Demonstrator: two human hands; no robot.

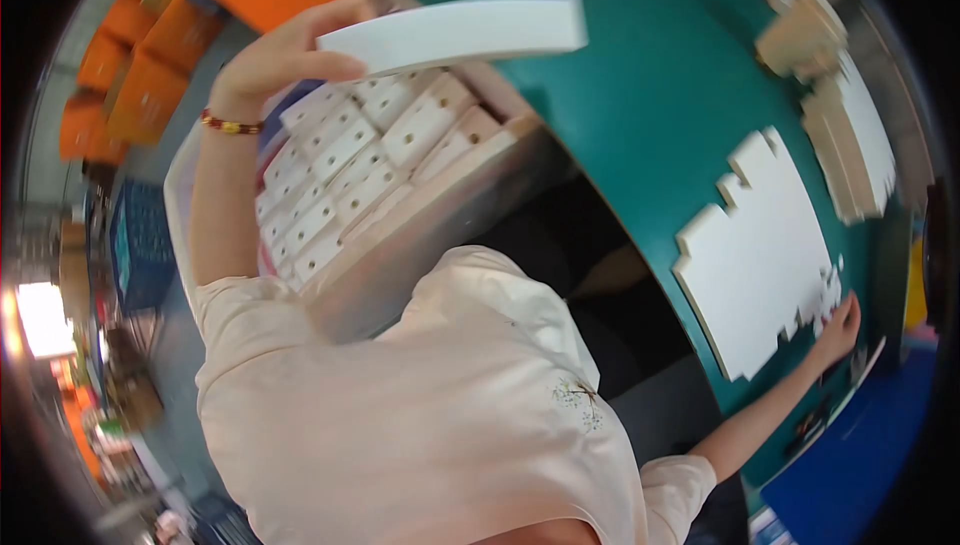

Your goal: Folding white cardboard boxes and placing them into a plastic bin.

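My left hand (300,50), a beaded bracelet at its wrist, grips one end of a long, slim white box (460,33), thumb below and fingers behind. The box is held up over the far edge of a pale crate (430,215). Inside the crate stand rows of white boxes (345,150) with small round holes in their ends. Far to the right, my right hand (838,333) is at the table, fingers curled beside a small heap of little white pieces (829,290). Whether a piece is between those fingers is too small to tell.
On the green table (620,95), a stack of flat white box blanks (755,255) with notched edges lies near the right hand. More stacked cardboard (845,135) stands at the far right. Orange bins (150,75) and a blue basket (140,245) are off to the left.
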